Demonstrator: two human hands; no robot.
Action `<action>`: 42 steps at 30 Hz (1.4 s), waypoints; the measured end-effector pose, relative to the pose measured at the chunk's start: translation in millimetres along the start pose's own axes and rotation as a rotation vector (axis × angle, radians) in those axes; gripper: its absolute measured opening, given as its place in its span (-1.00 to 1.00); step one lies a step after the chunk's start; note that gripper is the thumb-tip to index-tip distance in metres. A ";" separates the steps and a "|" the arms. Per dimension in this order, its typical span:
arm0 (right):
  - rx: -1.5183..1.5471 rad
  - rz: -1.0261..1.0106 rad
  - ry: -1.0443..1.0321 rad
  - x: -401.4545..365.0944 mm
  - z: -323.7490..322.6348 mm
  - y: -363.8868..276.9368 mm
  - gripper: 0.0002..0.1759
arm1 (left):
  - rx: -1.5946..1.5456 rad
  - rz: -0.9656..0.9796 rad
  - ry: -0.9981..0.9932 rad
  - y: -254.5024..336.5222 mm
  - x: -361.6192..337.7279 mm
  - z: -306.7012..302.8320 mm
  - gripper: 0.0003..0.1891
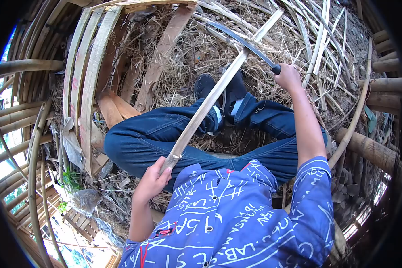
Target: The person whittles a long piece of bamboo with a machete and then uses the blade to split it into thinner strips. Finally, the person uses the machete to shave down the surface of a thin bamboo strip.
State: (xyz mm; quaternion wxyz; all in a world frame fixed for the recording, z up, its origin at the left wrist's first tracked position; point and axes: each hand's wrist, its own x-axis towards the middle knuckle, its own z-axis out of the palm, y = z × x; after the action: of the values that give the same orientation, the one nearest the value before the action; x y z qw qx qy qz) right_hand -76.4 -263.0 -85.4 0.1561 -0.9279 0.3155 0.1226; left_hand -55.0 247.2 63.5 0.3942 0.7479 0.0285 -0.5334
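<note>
My left hand is closed around the near end of a long, pale bamboo strip. The strip slants up and away to the right, passing over my crossed legs to the litter beyond my shoes. In my right hand is the dark handle of a long, curved sickle. Its blade points to the upper left and crosses the strip toward the far end. A small frayed curl shows on the strip just beyond my left hand.
Wood shavings cover the ground around my shoes. Pale slats and a reddish-brown board are on the left. Several loose strips lie at the upper right, beside a curved bamboo pole. Bamboo rails stand on both sides.
</note>
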 end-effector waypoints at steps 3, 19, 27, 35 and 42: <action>-0.062 0.015 0.071 1.5 2.0 -6.7 -0.75 | 0.017 0.024 0.009 -4.1 1.4 0.0 -0.83; -0.266 -0.053 0.473 12.4 3.8 7.2 -0.83 | -0.049 0.008 -0.072 -9.0 3.3 -6.0 -0.79; -0.341 -0.105 0.298 14.0 5.5 3.0 -0.83 | -0.022 -0.030 -0.073 -2.1 3.1 -5.5 -0.78; -0.323 -0.083 0.291 7.6 12.2 -3.1 -0.88 | 0.013 -0.025 -0.046 1.2 3.8 -4.0 -0.78; -0.317 -0.020 0.148 13.5 -1.4 -15.4 -0.82 | 0.010 -0.074 -0.058 8.0 3.1 -4.7 -0.78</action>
State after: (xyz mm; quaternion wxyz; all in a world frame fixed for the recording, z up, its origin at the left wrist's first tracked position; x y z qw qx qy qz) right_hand -56.1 -259.3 -85.3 -0.0145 -0.9505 0.2937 0.1006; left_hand -46.2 243.4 66.0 0.3711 0.7325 0.0423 -0.5692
